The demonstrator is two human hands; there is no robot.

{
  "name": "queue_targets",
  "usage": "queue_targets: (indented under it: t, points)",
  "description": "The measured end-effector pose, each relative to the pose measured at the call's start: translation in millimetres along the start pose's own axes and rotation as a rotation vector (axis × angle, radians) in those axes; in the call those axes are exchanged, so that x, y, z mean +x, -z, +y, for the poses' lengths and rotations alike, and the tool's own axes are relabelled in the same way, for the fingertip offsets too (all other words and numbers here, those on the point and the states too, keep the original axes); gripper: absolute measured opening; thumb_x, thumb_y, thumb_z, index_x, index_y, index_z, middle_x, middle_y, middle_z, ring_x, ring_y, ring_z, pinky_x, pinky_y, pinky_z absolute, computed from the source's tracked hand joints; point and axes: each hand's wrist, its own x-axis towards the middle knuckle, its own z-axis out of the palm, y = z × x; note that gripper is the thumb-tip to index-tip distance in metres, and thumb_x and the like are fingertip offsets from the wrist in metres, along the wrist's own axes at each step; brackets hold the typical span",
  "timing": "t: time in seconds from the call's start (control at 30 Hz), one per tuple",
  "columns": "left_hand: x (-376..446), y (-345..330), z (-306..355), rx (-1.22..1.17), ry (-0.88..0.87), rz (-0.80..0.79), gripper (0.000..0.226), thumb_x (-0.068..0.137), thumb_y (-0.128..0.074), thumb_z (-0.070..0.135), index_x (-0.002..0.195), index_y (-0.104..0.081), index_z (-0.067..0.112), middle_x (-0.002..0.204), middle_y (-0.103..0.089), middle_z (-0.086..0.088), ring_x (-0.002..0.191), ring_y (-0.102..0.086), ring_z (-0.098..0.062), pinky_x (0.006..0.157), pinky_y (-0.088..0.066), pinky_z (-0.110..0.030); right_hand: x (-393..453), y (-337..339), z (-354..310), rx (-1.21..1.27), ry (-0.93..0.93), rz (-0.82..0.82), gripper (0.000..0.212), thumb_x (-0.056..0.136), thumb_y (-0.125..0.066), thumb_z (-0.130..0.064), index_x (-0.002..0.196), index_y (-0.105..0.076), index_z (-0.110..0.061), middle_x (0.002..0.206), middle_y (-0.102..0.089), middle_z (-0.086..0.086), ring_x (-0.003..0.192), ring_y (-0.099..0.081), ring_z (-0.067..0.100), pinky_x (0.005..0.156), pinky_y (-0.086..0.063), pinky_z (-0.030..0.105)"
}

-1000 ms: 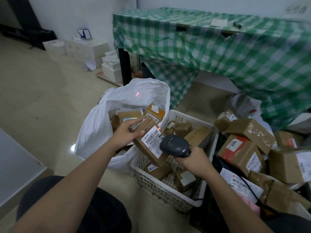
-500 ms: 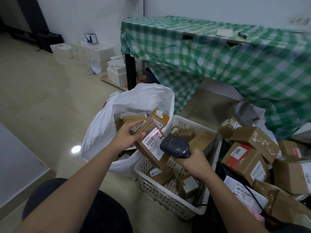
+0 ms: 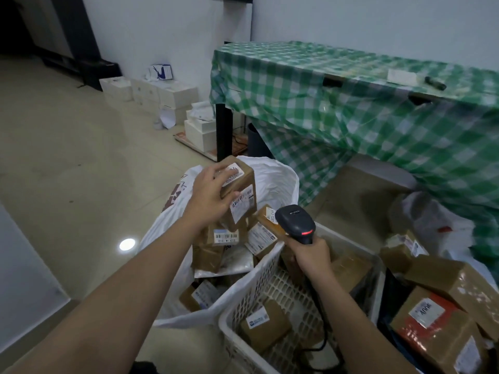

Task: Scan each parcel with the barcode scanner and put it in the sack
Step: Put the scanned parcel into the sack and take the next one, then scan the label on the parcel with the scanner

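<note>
- One head view, looking down over both forearms onto a pale glossy floor (image 3: 67, 163) with a round light reflection near the sack.
- White walls behind; low white boxes (image 3: 162, 95) stacked along the wall at left; a table (image 3: 364, 103) draped in green-and-white checked cloth at upper right, one dark leg showing.
- Left hand (image 3: 209, 197) reaching forward, fingers spread and curled over the top of a brown parcel (image 3: 239, 195), thumb pressed against its near face.
- Parcel held above the open mouth of the white sack (image 3: 270, 179), long axis roughly upright and slightly tilted, one small white label on the top face, a larger barcode label on the face turned toward the camera.
- More labelled brown parcels piled inside the sack below it.
- Right hand (image 3: 310, 256) clamped round the handle of the dark barcode scanner (image 3: 295, 221), head up and aimed away toward the sack, a red light glowing on its back, cable running down into the basket.
- White plastic basket (image 3: 251, 300) touching the sack on its right, a few parcels inside.
- Heap of further cardboard parcels (image 3: 445, 300) on the floor at far right, one with red tape.
</note>
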Motion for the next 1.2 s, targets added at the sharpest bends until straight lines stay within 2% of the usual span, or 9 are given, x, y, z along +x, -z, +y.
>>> queue_targets:
  t: [0.13, 0.23, 0.33, 0.43, 0.57, 0.77, 0.9, 1.03, 1.2]
  points:
    - [23, -32, -27, 0.295, -0.209, -0.306, 0.062, 0.090, -0.053, 0.041, 0.146, -0.034, 0.021, 0.154, -0.020, -0.017, 0.139, -0.023, -0.041, 0.114, -0.019, -0.054, 41, -16, 1, -0.036, -0.008, -0.014, 0.023, 0.080, -0.075, -0.014, 0.067, -0.056, -0.011, 0.052, -0.050, 0.003, 0.049, -0.046, 0.013, 0.047, -0.036, 0.022]
    - [30, -60, -51, 0.529, -0.095, -0.647, 0.098, 0.088, -0.060, 0.005, 0.151, 0.007, 0.036, 0.161, 0.009, -0.004, 0.148, 0.003, -0.030, 0.120, -0.009, -0.045, 64, -26, 4, -0.036, -0.029, -0.040, 0.017, 0.080, -0.076, -0.016, 0.074, -0.062, -0.008, 0.059, -0.057, 0.008, 0.054, -0.053, 0.017, 0.049, -0.040, 0.023]
    - [25, -78, -66, 0.639, -0.012, -0.793, 0.077, 0.093, -0.054, 0.012, 0.154, -0.011, 0.031, 0.161, -0.002, -0.005, 0.148, -0.004, -0.029, 0.118, -0.018, -0.046, 80, -32, 10, -0.068, -0.048, -0.059, 0.015, 0.081, -0.076, -0.018, 0.084, -0.065, -0.007, 0.069, -0.062, 0.010, 0.063, -0.057, 0.019, 0.055, -0.041, 0.028]
    - [14, -91, -70, 0.630, 0.072, -0.807, 0.056, 0.092, -0.053, 0.034, 0.144, -0.039, 0.023, 0.157, -0.019, -0.006, 0.146, -0.010, -0.030, 0.118, -0.009, -0.049, 95, -32, 16, -0.045, -0.083, -0.042, 0.015, 0.080, -0.076, -0.018, 0.085, -0.066, -0.008, 0.072, -0.065, 0.011, 0.064, -0.061, 0.021, 0.057, -0.044, 0.028]
    - [10, -110, -64, 0.277, 0.058, -0.597, 0.039, 0.093, -0.051, 0.021, 0.132, -0.056, 0.023, 0.138, -0.050, -0.003, 0.122, -0.050, -0.026, 0.100, -0.042, -0.036, 108, -22, 22, -0.016, -0.130, 0.028, 0.014, 0.081, -0.074, -0.018, 0.079, -0.063, -0.009, 0.058, -0.058, 0.007, 0.045, -0.053, 0.014, 0.047, -0.040, 0.025]
    - [0, -142, -11, -0.173, 0.061, -0.357, 0.025, 0.095, -0.051, 0.011, 0.116, -0.065, 0.010, 0.112, -0.062, -0.009, 0.099, -0.060, -0.024, 0.083, -0.050, -0.035, 102, 14, 44, 0.052, -0.243, 0.116, 0.017, 0.079, -0.075, -0.019, 0.071, -0.065, -0.007, 0.057, -0.060, 0.007, 0.057, -0.057, 0.022, 0.058, -0.045, 0.030]
    - [-17, -181, 33, -0.253, 0.065, -0.445, 0.028, 0.096, -0.051, 0.018, 0.122, -0.061, 0.014, 0.114, -0.064, -0.008, 0.103, -0.059, -0.023, 0.086, -0.049, -0.035, 88, 51, 74, 0.096, -0.341, 0.202, 0.016, 0.082, -0.075, -0.014, 0.076, -0.064, -0.004, 0.061, -0.060, 0.009, 0.053, -0.055, 0.019, 0.049, -0.044, 0.025]
    - [-27, -232, 64, -0.206, 0.097, -0.551, 0.029, 0.095, -0.052, 0.019, 0.123, -0.058, 0.014, 0.113, -0.062, -0.007, 0.103, -0.058, -0.024, 0.083, -0.047, -0.030, 85, 80, 110, 0.175, -0.449, 0.265, 0.016, 0.088, -0.067, -0.011, 0.074, -0.060, -0.006, 0.068, -0.057, 0.011, 0.060, -0.054, 0.024, 0.061, -0.041, 0.034]
    - [-41, -319, 58, -0.205, 0.274, -0.687, 0.050, 0.095, -0.051, 0.023, 0.143, -0.039, 0.016, 0.118, -0.059, -0.011, 0.104, -0.060, -0.031, 0.085, -0.050, -0.035, 101, 96, 145, 0.158, -0.459, 0.245, 0.020, 0.086, -0.066, -0.010, 0.070, -0.055, -0.006, 0.058, -0.049, 0.009, 0.057, -0.047, 0.022, 0.057, -0.034, 0.031]
